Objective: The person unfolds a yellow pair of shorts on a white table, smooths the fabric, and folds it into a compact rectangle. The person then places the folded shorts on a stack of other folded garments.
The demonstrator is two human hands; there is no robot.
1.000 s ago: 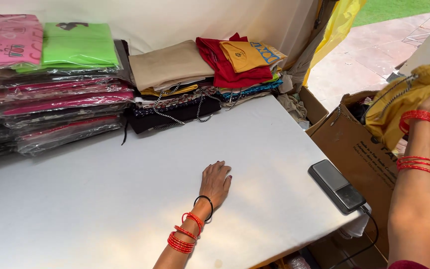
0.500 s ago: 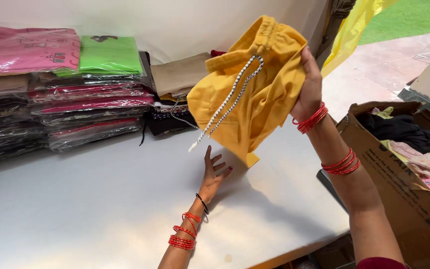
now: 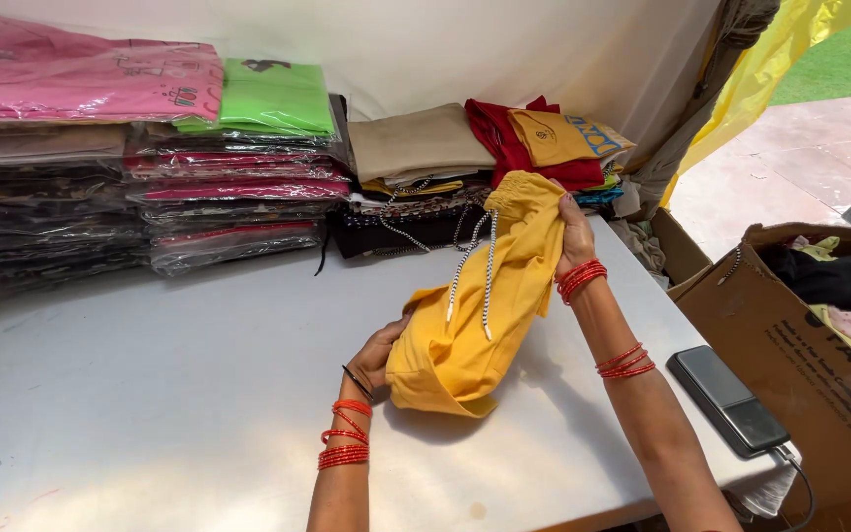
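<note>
A yellow garment (image 3: 485, 305) with a black-and-white drawstring hangs bunched over the white table (image 3: 150, 394). My right hand (image 3: 575, 234) grips its upper part near the waistband, lifted above the table. My left hand (image 3: 378, 357) holds the lower end, close to the table top. Both wrists wear red bangles.
Stacks of clothes in clear plastic bags (image 3: 140, 187) line the back left. Folded beige, red and yellow garments (image 3: 485, 148) sit behind the hands. A dark phone (image 3: 729, 398) with a cable lies at the table's right edge. An open cardboard box (image 3: 790, 335) with clothes stands on the right.
My right hand took the yellow garment out of the box and brought it down over the table. My left hand rose from the table and took hold of its lower end.
</note>
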